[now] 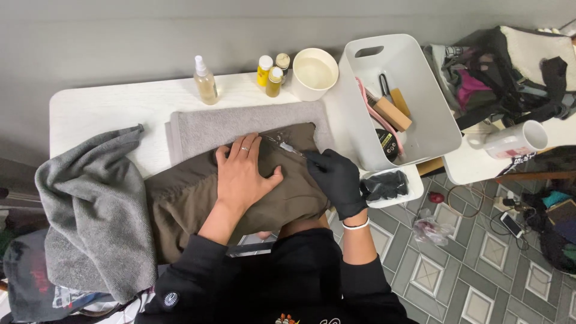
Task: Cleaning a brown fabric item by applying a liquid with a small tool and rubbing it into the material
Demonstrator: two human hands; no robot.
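Down on the white desk [108, 108] an olive-brown garment [198, 198] lies spread over a grey towel [240, 123]. The bare left hand [245, 174] presses flat on the cloth, fingers spread, gripping nothing. The right hand [337, 180], in a black glove, is closed around a small slim tool [289, 148] whose tip touches the garment near its upper edge; what kind of tool it is cannot be made out.

Along the desk's far edge stand a clear spray bottle [205, 81] of pale liquid with a white nozzle, three small yellow bottles [273, 73] with pale caps bunched together, and a cream cup [314, 73]. A white plastic bin [408, 96] with a handle slot leans at the desk's right end, holding a wooden-backed brush [393, 114] and a round black tin [387, 143] with a yellow label. Just beside the gloved hand lies a bundle of black cloth [384, 185] on a white tray. A grey blanket [90, 222] hangs off the desk's left end.
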